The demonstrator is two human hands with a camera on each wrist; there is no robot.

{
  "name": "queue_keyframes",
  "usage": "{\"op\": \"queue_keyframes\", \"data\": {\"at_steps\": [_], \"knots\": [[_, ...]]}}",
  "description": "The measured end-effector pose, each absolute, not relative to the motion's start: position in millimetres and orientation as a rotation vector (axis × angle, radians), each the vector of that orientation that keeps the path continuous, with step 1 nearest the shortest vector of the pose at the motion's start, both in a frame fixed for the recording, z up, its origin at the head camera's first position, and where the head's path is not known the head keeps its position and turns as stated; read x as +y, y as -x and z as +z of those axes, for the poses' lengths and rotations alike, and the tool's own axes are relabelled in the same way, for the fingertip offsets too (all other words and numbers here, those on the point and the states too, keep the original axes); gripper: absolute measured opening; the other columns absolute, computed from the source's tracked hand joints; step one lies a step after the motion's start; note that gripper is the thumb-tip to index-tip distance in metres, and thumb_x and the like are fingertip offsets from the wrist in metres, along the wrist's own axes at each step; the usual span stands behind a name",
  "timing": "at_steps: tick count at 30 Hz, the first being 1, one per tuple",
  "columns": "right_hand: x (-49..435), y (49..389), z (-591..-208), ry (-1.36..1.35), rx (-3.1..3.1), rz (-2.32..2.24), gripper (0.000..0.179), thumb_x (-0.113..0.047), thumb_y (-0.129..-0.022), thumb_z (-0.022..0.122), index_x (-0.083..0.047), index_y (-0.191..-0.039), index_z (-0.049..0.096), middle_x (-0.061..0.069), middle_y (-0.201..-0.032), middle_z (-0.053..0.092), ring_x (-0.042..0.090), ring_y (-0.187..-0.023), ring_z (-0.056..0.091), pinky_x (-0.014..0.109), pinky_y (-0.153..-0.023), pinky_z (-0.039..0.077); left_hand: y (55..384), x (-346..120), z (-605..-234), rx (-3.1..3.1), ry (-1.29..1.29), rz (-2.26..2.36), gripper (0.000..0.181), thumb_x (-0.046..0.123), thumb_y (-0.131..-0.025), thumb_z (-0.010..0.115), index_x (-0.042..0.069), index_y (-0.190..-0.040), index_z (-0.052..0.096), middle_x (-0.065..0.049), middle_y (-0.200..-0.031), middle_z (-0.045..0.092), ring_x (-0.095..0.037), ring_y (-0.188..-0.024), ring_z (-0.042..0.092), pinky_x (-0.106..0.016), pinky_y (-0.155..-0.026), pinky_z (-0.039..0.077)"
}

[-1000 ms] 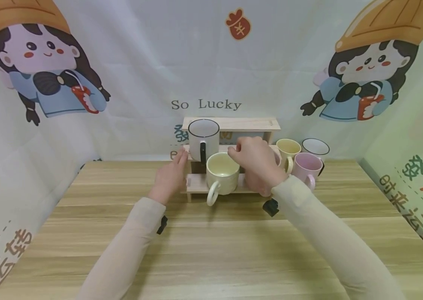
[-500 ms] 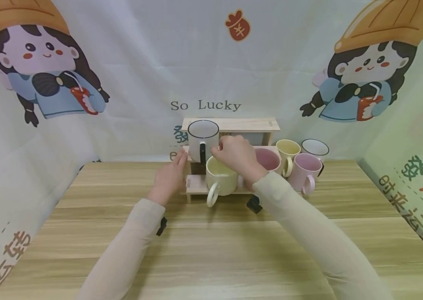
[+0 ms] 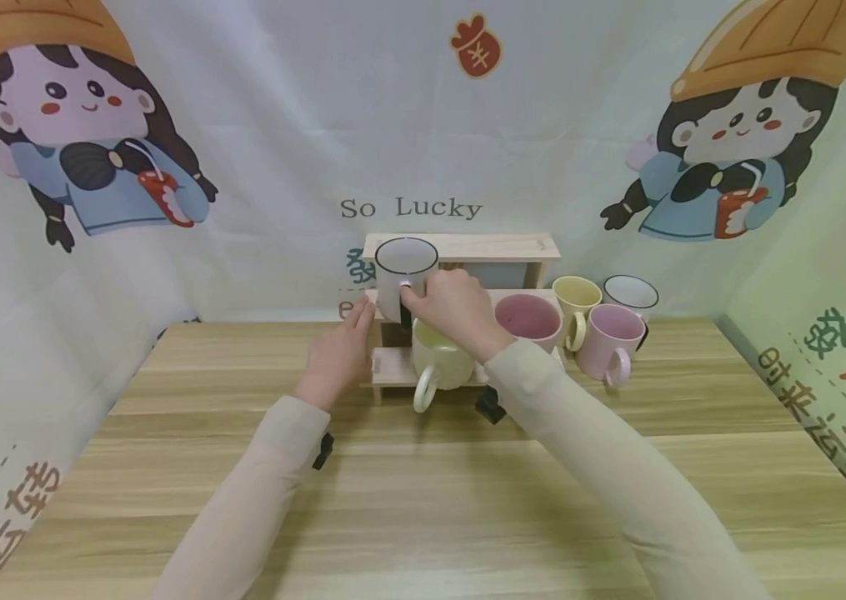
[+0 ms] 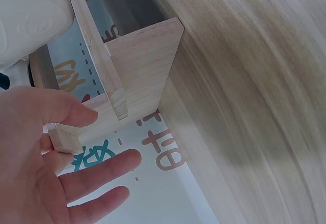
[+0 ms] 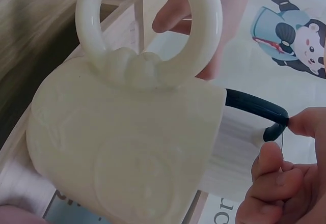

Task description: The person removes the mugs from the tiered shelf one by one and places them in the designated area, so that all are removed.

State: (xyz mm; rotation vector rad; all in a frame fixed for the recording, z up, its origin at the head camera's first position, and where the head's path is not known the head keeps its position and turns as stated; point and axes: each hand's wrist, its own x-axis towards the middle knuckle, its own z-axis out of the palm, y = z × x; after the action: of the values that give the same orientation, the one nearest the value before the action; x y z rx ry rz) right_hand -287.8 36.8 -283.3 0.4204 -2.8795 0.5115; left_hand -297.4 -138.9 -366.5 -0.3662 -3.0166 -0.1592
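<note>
A white mug (image 3: 390,287) with a dark rim and black handle stands on the middle level at the left of a small wooden rack (image 3: 501,247). My right hand (image 3: 458,307) pinches at its handle (image 5: 257,106), thumb against the outer end and curled fingers close below. In front, partly covered by that hand, a cream mug (image 3: 439,365) sits on the lower shelf, its handle turned forward. To its right stands a pink mug (image 3: 531,318). My left hand (image 3: 336,357) rests at the rack's left end, fingers mostly extended; the left wrist view shows them beside the wood.
Right of the rack, a yellow mug (image 3: 575,293), a light pink mug (image 3: 613,337) and another dark-rimmed white mug (image 3: 631,293) are grouped closely on the wood-grain table (image 3: 423,500). A printed cloth (image 3: 280,125) hangs close behind the rack.
My right hand has moved left from the pink mug, across the cream mug, to the white mug's handle. The pink mug is now in fuller view. My left hand has stayed put.
</note>
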Motion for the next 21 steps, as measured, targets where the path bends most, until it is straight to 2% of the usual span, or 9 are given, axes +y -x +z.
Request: {"op": "queue_keyframes", "data": {"at_steps": [6,13,21], "knots": [[28,288,-285,-0.397,-2.913,0.483,0.053,-0.049,-0.094,0.048,-0.014,-0.055,0.041,0.000,-0.052,0.045,0.014,-0.048,0.047,0.022,-0.038,0.032,297,-138,-368,-3.029,0.355,-0.148,0.082,0.008,-0.082,0.064,0.009,-0.152,0.021,-0.007,-0.161,0.016,-0.017,-0.056,0.050,-0.027,-0.043,0.041],[16,288,-292,-0.370,-2.905,0.527,0.051,-0.049,-0.093,0.048,-0.014,-0.056,0.044,0.001,-0.054,0.050,0.013,-0.047,0.048,0.022,-0.036,0.033,296,-140,-368,-3.030,0.363,-0.147,0.083,0.008,-0.083,0.065,0.007,-0.152,0.020,-0.009,-0.160,0.017,-0.015,-0.054,0.048,-0.025,-0.043,0.041],[14,292,-301,-0.345,-2.834,0.585,0.050,-0.044,-0.093,0.052,-0.014,-0.054,0.040,-0.001,-0.051,0.044,0.010,-0.045,0.040,0.021,-0.036,0.029,298,-138,-367,-3.023,0.372,-0.160,0.082,0.011,-0.084,0.065,0.008,-0.152,0.020,-0.008,-0.161,0.016,-0.016,-0.054,0.049,-0.025,-0.044,0.041]]}}
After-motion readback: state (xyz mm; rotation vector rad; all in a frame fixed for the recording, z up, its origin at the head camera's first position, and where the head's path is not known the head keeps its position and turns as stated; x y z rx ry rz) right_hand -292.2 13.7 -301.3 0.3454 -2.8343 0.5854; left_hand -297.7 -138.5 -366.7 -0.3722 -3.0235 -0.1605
